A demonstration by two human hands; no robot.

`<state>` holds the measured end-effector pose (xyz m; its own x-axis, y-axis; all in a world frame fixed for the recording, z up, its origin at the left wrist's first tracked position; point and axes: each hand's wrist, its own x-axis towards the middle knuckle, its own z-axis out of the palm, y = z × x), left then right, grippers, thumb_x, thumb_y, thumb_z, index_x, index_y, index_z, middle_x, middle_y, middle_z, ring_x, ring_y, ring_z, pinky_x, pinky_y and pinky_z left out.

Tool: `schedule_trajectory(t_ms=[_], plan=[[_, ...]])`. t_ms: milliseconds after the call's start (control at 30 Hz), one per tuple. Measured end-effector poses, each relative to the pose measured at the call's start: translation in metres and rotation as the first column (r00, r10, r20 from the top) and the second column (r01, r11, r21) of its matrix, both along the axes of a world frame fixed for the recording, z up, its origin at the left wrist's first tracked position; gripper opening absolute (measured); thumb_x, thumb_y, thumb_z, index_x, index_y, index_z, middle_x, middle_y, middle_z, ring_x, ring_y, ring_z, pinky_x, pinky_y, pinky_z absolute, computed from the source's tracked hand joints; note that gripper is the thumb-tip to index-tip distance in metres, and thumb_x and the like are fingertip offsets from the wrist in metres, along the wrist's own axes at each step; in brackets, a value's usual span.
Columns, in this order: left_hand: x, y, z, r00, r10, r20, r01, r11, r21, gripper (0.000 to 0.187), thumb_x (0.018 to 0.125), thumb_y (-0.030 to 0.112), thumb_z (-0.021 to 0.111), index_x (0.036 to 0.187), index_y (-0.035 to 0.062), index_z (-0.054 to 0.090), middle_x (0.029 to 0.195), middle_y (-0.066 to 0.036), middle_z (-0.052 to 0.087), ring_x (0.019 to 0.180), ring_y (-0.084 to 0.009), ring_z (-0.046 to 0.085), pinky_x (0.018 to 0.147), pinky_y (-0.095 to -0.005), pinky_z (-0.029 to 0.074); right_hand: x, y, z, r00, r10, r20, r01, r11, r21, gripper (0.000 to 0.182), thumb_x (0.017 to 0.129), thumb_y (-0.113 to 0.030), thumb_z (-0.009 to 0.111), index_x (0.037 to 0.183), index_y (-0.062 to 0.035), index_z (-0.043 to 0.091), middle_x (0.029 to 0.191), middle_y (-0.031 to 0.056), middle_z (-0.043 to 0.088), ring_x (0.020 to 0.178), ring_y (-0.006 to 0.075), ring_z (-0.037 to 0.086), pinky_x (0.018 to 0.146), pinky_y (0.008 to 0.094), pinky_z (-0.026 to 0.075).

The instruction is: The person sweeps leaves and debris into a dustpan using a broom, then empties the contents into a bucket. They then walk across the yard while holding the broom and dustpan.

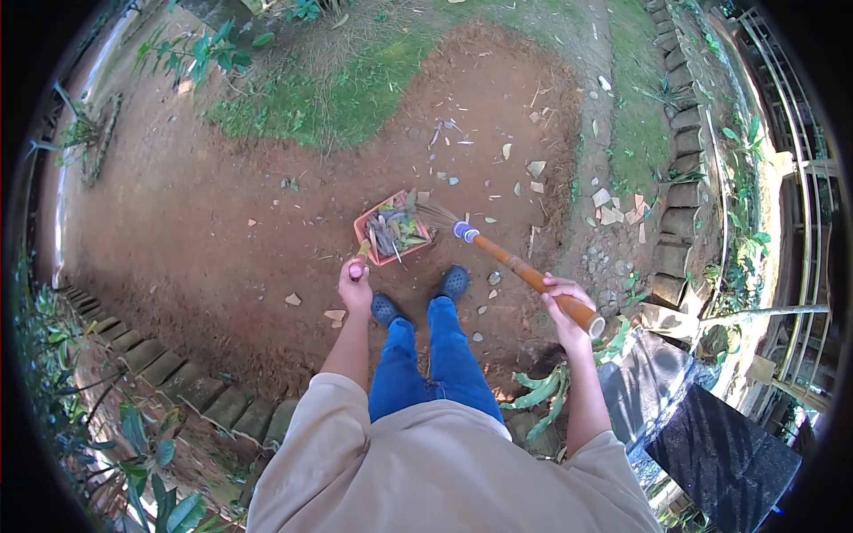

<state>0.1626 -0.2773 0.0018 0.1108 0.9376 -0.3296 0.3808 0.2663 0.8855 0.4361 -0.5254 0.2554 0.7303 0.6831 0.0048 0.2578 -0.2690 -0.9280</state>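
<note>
My left hand [355, 282] is wrapped round the short handle of an orange-red dustpan [378, 208], low over the bare soil in front of my feet. Dry leaves, some green leaves and twigs [391, 233] fill the pan. In my right hand [570, 313] is a stick broom [515, 265] with a bamboo handle and a purple-and-white binding. It slants down to the left, and its thin bristles [434, 213] reach the pan's right edge.
Leaf bits and chips [536, 169] are scattered on the soil ahead. Mossy grass [329, 107] borders it. Edging blocks [680, 222] line the right side, more edging [191, 391] the lower left. A black sheet [724, 453] lies at lower right, near broad green leaves [542, 391].
</note>
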Motion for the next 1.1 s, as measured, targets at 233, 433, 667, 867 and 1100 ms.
schedule_trajectory(t_ms=[233,433,667,867,1100], plan=[[-0.002,0.002,0.005,1.000,-0.009,-0.010,0.009,1.000,-0.001,0.027,0.084,-0.001,0.071,0.109,0.0068,0.064,0.104,-0.007,0.066,0.096,-0.0167,0.062,0.087,-0.0302,0.049,-0.009,-0.019,0.033,0.999,-0.013,0.048,0.014,1.000,-0.014,0.017,0.081,0.012,0.067,0.089,-0.0022,0.061,0.108,0.0118,0.067,0.117,0.0306,0.061,0.106,0.0448,0.044],[-0.008,0.001,0.004,1.000,-0.023,-0.018,0.023,0.999,0.036,0.027,0.083,-0.002,0.072,0.108,0.0061,0.065,0.107,-0.009,0.067,0.097,-0.0176,0.063,0.087,-0.0307,0.050,-0.006,-0.021,0.033,0.981,-0.158,0.112,0.163,0.986,-0.040,0.016,0.079,0.008,0.071,0.089,-0.0022,0.064,0.105,0.0113,0.070,0.112,0.0288,0.065,0.101,0.0408,0.047],[-0.015,-0.004,0.012,0.994,-0.106,0.004,0.106,0.992,0.071,0.030,0.083,-0.002,0.072,0.112,0.0048,0.065,0.110,-0.010,0.067,0.099,-0.0184,0.064,0.088,-0.0310,0.050,-0.003,-0.043,0.035,0.952,-0.242,0.189,0.254,0.966,-0.045,0.014,0.082,0.008,0.069,0.090,-0.0015,0.063,0.105,0.0113,0.070,0.111,0.0268,0.065,0.099,0.0403,0.048],[-0.002,-0.015,0.013,0.983,-0.169,0.073,0.162,0.982,0.096,0.031,0.084,-0.005,0.070,0.112,0.0046,0.064,0.113,-0.008,0.066,0.105,-0.0181,0.062,0.094,-0.0311,0.048,-0.001,-0.065,0.027,0.919,-0.311,0.241,0.329,0.944,-0.034,0.013,0.082,0.007,0.070,0.090,-0.0012,0.063,0.103,0.0107,0.070,0.107,0.0241,0.065,0.098,0.0384,0.048],[0.026,-0.026,0.007,0.974,-0.224,0.047,0.223,0.975,0.023,0.033,0.084,-0.005,0.068,0.115,0.0035,0.063,0.116,-0.009,0.065,0.107,-0.0185,0.062,0.095,-0.0312,0.048,-0.001,-0.079,-0.005,0.907,-0.248,0.339,0.304,0.945,-0.123,0.014,0.079,0.006,0.072,0.089,-0.0020,0.065,0.102,0.0122,0.071,0.106,0.0282,0.068,0.095,0.0382,0.050]])
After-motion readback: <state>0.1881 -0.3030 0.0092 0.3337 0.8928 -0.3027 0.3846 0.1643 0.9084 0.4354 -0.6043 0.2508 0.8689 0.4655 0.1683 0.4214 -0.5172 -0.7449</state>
